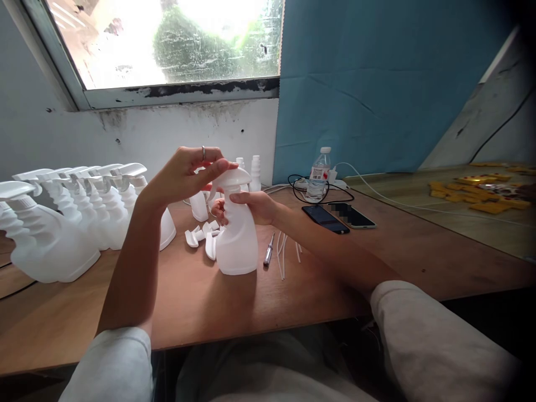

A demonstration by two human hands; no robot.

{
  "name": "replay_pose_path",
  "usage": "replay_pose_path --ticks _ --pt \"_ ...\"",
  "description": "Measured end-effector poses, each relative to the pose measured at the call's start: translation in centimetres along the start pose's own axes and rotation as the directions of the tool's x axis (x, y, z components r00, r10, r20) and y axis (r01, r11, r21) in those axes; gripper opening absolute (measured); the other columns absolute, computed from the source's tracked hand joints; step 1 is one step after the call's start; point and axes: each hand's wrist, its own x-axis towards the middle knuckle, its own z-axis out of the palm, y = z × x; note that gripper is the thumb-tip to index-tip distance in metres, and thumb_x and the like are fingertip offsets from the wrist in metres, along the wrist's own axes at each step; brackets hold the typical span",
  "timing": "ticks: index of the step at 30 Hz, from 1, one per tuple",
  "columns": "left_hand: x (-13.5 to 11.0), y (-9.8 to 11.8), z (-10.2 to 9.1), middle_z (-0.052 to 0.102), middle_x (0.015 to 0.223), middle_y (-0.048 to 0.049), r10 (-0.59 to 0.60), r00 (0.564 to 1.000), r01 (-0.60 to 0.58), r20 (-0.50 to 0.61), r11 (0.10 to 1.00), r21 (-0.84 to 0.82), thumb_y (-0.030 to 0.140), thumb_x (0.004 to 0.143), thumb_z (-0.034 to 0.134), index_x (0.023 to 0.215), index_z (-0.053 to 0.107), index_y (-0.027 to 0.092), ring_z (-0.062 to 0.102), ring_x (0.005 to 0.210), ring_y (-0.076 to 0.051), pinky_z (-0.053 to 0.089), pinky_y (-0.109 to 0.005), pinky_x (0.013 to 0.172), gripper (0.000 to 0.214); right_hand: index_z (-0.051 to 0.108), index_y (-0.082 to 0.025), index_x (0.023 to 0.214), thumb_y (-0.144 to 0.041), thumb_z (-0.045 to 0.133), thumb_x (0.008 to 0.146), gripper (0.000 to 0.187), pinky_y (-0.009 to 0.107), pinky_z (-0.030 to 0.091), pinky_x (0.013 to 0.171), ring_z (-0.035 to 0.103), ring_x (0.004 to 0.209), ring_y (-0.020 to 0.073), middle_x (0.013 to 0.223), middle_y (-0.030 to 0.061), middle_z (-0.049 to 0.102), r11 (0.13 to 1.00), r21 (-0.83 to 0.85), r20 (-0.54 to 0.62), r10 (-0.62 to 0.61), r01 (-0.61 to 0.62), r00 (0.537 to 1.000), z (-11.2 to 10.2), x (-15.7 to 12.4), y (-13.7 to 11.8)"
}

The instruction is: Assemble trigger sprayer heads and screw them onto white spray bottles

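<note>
A white translucent spray bottle [237, 245] stands upright on the wooden table in front of me, its white trigger head [234, 178] on the neck. My left hand [192, 172], with a ring on one finger, closes over the trigger head from above. The fingers of my right hand [255, 206] wrap round the bottle's neck from the right. Loose white trigger heads [203, 233] lie just left of the bottle. A small screwdriver [268, 250] and thin white tubes [282, 257] lie to its right.
Several spray bottles with heads [84, 206] stand in a row at the left. More white bottles [255, 170] stand behind my hands. A water bottle [319, 176], black cable [345, 192] and two phones [326, 219] are at the back right. The table's front edge [251, 335] runs close to me.
</note>
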Motion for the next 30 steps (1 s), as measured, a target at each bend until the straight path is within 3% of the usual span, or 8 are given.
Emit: replay_pose_path --ticks 5,9,12,19,30 --pt "0.2 0.1 -0.3 0.072 0.092 -0.0075 -0.019 1.000 0.020 0.008 0.996 -0.088 0.063 0.095 0.026 0.087 0.071 0.017 0.065 0.091 -0.018 0.051 -0.031 0.089 0.065 0.050 -0.016 0.085 -0.042 0.064 0.084 0.029 0.030 0.048 0.067 0.055 0.065 0.0124 0.074 0.0000 0.052 0.998 -0.017 -0.022 -0.068 0.068 0.997 0.6 0.0 0.1" --pt "0.4 0.4 -0.6 0.072 0.093 -0.0096 -0.152 0.985 0.155 0.083 0.987 -0.032 0.068 0.090 0.035 0.093 0.069 0.012 0.063 0.096 -0.023 0.049 -0.034 0.095 0.065 0.049 -0.017 0.088 -0.051 0.066 0.081 0.038 0.033 0.051 0.067 0.061 0.066 0.0157 0.075 0.0010 0.056 0.998 -0.052 -0.074 -0.043 0.040 0.996 1.2 0.0 0.3" --pt "0.4 0.7 -0.6 0.072 0.094 -0.0113 -0.196 0.978 0.197 0.076 0.980 -0.014 0.063 0.091 0.041 0.094 0.068 0.010 0.064 0.098 -0.025 0.049 -0.036 0.097 0.060 0.051 -0.016 0.087 -0.049 0.064 0.083 0.036 0.034 0.051 0.065 0.063 0.064 0.0174 0.071 -0.0001 0.056 0.997 -0.071 -0.082 -0.048 0.042 0.995 1.1 0.0 0.5" --pt "0.1 1.7 -0.2 0.069 0.106 -0.0132 -0.183 0.982 0.179 0.052 0.982 0.062 0.055 0.093 0.045 0.093 0.068 0.007 0.063 0.103 -0.027 0.047 -0.037 0.100 0.053 0.051 -0.015 0.088 -0.034 0.060 0.085 0.021 0.030 0.046 0.058 0.060 0.055 0.0158 0.062 -0.0031 0.054 0.998 -0.047 -0.029 -0.035 0.034 0.999 0.9 0.1 0.5" --pt "-0.1 1.5 -1.1 0.071 0.104 -0.0129 -0.156 0.985 0.160 0.079 0.986 -0.042 0.056 0.096 0.035 0.094 0.069 0.005 0.062 0.109 -0.025 0.048 -0.036 0.102 0.061 0.050 -0.015 0.089 -0.032 0.058 0.082 0.020 0.031 0.046 0.057 0.058 0.052 0.0156 0.059 -0.0030 0.055 0.999 -0.036 -0.006 -0.014 0.013 1.000 1.0 0.0 0.6"
